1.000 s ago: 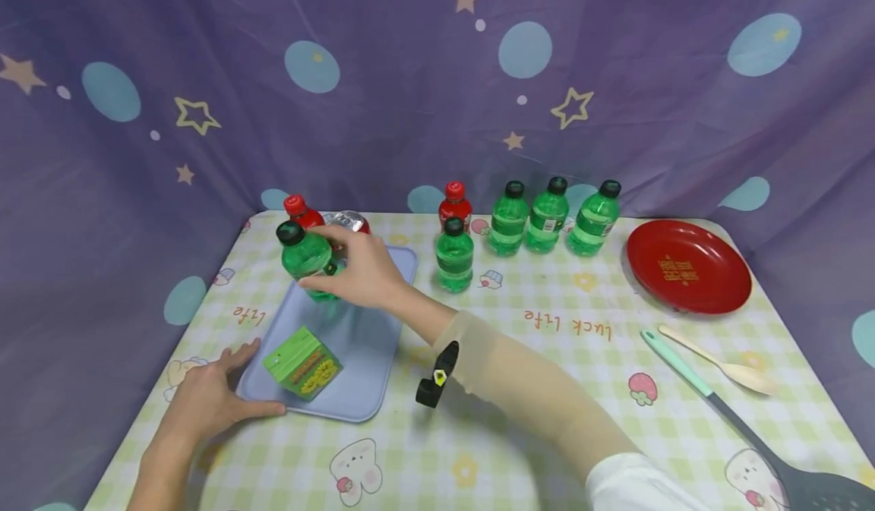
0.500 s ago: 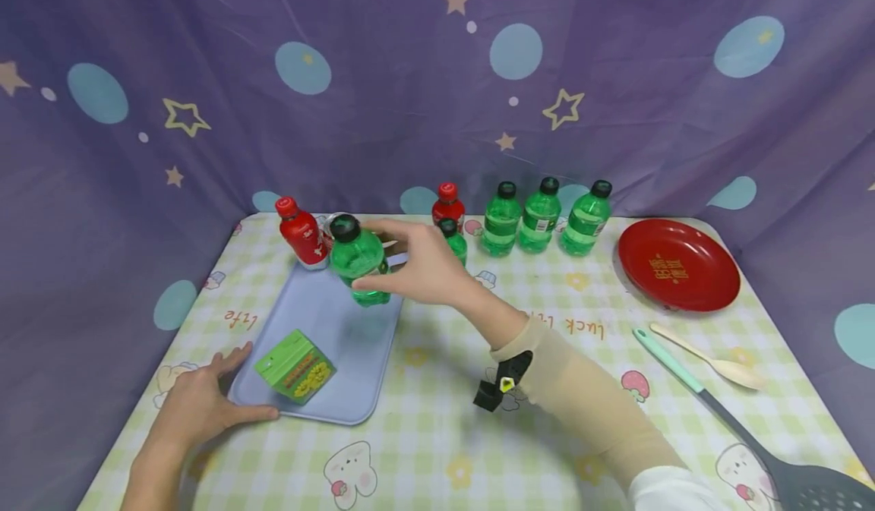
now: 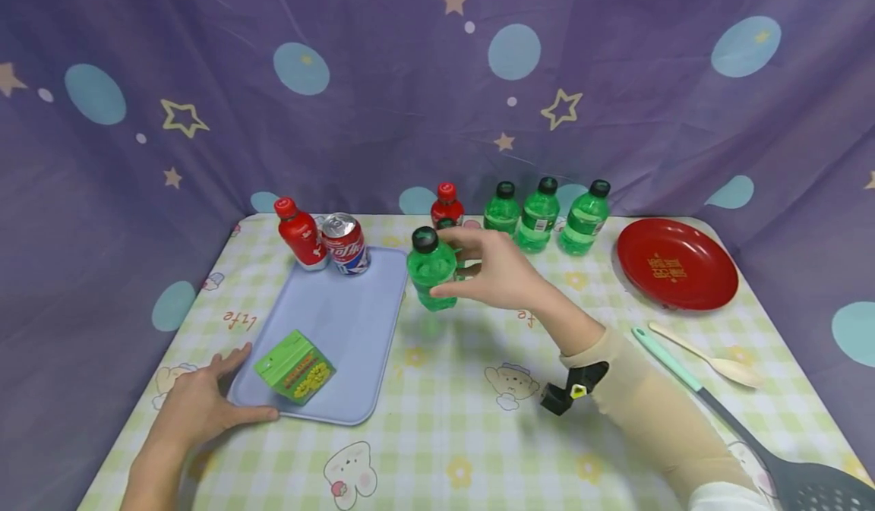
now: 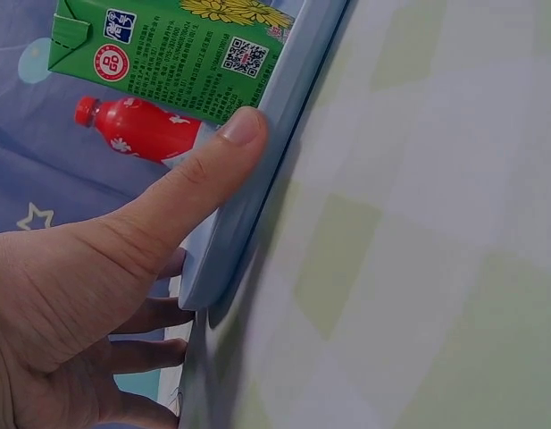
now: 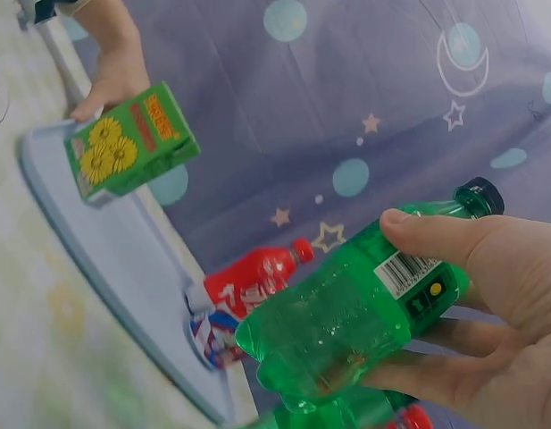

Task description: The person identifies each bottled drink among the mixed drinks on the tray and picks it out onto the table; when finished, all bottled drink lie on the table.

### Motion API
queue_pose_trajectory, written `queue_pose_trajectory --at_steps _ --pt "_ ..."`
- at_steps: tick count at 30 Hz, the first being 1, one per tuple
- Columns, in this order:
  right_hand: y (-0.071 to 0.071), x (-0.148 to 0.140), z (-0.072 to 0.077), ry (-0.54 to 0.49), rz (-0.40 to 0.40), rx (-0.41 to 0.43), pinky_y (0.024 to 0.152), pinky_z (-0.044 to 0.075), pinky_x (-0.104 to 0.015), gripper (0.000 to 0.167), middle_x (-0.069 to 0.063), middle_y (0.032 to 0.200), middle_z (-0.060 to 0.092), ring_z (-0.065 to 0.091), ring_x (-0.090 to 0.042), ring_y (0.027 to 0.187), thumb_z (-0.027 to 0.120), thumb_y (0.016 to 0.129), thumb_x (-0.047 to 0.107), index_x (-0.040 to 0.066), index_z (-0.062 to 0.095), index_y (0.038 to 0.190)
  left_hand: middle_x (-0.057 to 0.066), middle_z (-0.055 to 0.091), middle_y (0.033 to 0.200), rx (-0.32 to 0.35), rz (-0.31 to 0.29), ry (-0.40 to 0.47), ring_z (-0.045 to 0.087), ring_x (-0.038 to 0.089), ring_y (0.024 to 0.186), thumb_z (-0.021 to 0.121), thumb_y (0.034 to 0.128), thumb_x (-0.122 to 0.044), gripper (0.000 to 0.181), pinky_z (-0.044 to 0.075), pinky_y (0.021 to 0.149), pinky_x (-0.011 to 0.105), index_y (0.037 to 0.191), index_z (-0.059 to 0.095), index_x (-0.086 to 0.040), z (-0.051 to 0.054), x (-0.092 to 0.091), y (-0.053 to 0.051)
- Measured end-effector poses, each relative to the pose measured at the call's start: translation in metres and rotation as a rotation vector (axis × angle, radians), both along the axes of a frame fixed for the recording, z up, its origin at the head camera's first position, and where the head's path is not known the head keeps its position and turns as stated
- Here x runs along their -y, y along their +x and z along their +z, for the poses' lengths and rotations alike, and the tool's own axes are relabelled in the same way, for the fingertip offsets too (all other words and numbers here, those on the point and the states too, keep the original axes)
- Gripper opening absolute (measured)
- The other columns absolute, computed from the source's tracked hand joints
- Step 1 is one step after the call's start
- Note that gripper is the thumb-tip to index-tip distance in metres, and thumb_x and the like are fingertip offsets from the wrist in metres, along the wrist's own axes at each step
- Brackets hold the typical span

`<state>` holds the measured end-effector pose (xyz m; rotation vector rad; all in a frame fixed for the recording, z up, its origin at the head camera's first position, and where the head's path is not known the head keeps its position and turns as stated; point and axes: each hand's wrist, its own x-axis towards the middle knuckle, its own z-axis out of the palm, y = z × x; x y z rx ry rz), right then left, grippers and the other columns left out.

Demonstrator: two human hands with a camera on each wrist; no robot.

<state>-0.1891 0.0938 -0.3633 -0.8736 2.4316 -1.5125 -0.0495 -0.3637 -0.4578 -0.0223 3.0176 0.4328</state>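
In the head view my right hand (image 3: 502, 272) grips a green plastic bottle (image 3: 432, 272) with a black cap, held just right of the tray and seemingly off the cloth. Thumb and fingers lie on opposite sides of that bottle (image 5: 346, 304) in the right wrist view. My left hand (image 3: 198, 405) rests at the near left corner of a light blue tray (image 3: 342, 336); its straight thumb (image 4: 199, 183) touches the rim. On the tray are a green drink carton (image 3: 297, 367) near that hand, plus a red bottle (image 3: 301, 234) and a cola can (image 3: 345, 244) at the far end.
Behind my right hand stand another red bottle (image 3: 447, 206), a partly hidden green bottle, and a row of green bottles (image 3: 540, 215). Farther right lie a red plate (image 3: 677, 264), a wooden spoon (image 3: 711, 359) and a slotted turner (image 3: 738, 420). A purple curtain hangs behind the table.
My right hand has carried the green bottle rightward, from over the tray's far end to beyond its right edge. The cola can has come into full view. My left hand stays at the tray corner.
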Motion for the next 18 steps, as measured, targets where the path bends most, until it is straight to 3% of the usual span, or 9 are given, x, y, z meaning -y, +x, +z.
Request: queue_pose_trajectory --at_steps 5,10,18 --pt "0.004 -0.024 -0.002 0.025 -0.052 0.022 0.093 0.065 -0.04 0.08 -0.01 0.151 0.064 0.073 -0.03 0.123 0.094 0.082 0.017 0.009 0.058 0.152 0.057 0.043 0.139 -0.022 -0.013 0.005 0.05 0.077 0.122 0.097 0.0526 -0.07 0.131 0.047 0.097 0.078 0.153 0.053 0.002 -0.001 -0.001 0.001" --pt "0.004 -0.04 -0.005 0.053 -0.09 -0.013 0.093 0.065 -0.039 0.078 -0.01 0.15 0.065 0.073 -0.031 0.124 0.094 0.082 0.019 0.011 0.059 0.151 0.057 0.041 0.141 -0.008 0.001 0.003 0.048 0.077 0.124 0.097 0.0532 -0.07 0.131 0.046 0.098 0.079 0.154 0.052 0.001 0.001 -0.001 0.0" --pt "-0.001 -0.064 -0.019 0.109 -0.182 -0.003 0.095 0.065 -0.045 0.076 -0.014 0.15 0.063 0.073 -0.036 0.124 0.093 0.084 0.02 0.007 0.057 0.15 0.056 0.041 0.141 -0.005 0.005 -0.002 0.048 0.077 0.125 0.097 0.0534 -0.071 0.132 0.045 0.099 0.079 0.154 0.052 0.002 0.001 0.0 0.001"
